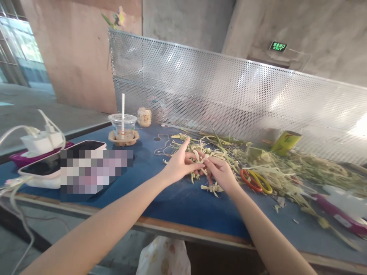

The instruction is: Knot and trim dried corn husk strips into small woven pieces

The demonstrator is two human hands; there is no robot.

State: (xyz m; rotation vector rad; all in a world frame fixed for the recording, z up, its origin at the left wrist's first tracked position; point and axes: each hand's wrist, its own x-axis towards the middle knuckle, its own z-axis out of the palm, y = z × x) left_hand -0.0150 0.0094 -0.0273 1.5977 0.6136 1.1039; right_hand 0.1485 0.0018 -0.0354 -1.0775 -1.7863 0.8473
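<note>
Over a blue table top (pixel 177 202), my left hand (pixel 180 165) and my right hand (pixel 220 172) meet at a pale yellow-green leaf strip (pixel 200 157). Both pinch it between thumb and fingers; my left index finger points up and away. A heap of similar pale strips and green stems (pixel 229 154) lies just behind the hands. A few loose strip pieces (pixel 211 188) lie under my right wrist. Scissors with red and yellow handles (pixel 256 180) rest just right of my right hand.
A plastic cup with a straw (pixel 123 128) stands on a holder at the back left, a small jar (pixel 144 117) beside it. Phones and chargers (pixel 46 152) lie at the left. A perforated metal screen (pixel 229 99) backs the table. A pink-and-white tool (pixel 341 210) lies right; a plastic bag (pixel 164 256) hangs below.
</note>
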